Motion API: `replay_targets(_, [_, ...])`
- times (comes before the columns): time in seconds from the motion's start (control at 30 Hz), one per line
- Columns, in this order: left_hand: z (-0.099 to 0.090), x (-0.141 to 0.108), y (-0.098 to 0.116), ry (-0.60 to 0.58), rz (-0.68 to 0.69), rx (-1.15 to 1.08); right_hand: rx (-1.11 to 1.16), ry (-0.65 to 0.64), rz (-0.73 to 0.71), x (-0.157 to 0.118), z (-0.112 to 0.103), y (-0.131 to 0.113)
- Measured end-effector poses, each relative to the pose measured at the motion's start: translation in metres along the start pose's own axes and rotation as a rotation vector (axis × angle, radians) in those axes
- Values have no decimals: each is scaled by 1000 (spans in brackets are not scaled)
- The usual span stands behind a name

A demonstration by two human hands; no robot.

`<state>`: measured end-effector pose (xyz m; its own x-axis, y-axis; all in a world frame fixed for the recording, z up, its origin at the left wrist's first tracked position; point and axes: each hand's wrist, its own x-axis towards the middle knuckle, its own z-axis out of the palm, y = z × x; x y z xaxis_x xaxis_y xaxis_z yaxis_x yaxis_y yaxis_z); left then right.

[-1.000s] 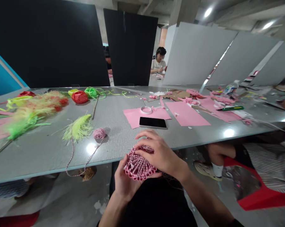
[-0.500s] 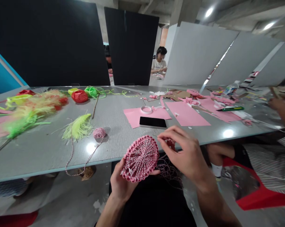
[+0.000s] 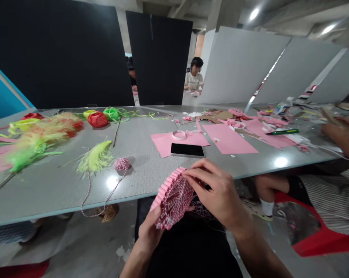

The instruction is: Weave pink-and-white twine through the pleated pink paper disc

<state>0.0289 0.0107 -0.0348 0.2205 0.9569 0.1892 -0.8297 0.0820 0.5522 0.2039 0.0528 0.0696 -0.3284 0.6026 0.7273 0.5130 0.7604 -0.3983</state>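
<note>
My left hand (image 3: 151, 227) is closed around the lower left edge of a round piece (image 3: 177, 199) with a rim of rolled pink paper and red-and-white cord across its face. The piece is tilted, so the outer side of its rolls shows. At its upper right rim, my right hand (image 3: 211, 189) has its fingertips pinched together; what lies between them is too small to make out. A loose tangle of thin cord (image 3: 201, 208) hangs behind the piece, over my lap. On the table lies a small ball of the same cord (image 3: 122, 164).
A black phone (image 3: 187, 150) and a white tape roll (image 3: 179, 134) lie on pink paper (image 3: 161, 143). Yellow-green fringe (image 3: 96, 156) and colourful cord balls (image 3: 98, 119) are at the left. A green cutter (image 3: 284, 132) lies right, near another person's arm (image 3: 334, 135).
The round piece has turned, showing more of its outer side. My right hand has moved left from beside the piece to its upper rim.
</note>
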Motion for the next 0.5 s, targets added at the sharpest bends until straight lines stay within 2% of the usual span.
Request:
replay_targets(0.13, [5, 1, 3, 22, 2, 22, 69, -109, -9, -4, -2, 0])
replay_targets(0.2, [4, 3, 6, 9, -1, 10, 77, -120, -8, -6, -4, 0])
replay_targets(0.37, [-4, 4, 6, -33, -12, 9, -60, 106, 5, -5, -2, 4])
replay_targets(0.43, [-7, 3, 4, 15, 21, -5, -83, 130, -39, -5, 1, 5])
replay_targets(0.5, [-7, 1, 3, 112, 42, -20, -71, 138, -97, -4, 5, 6])
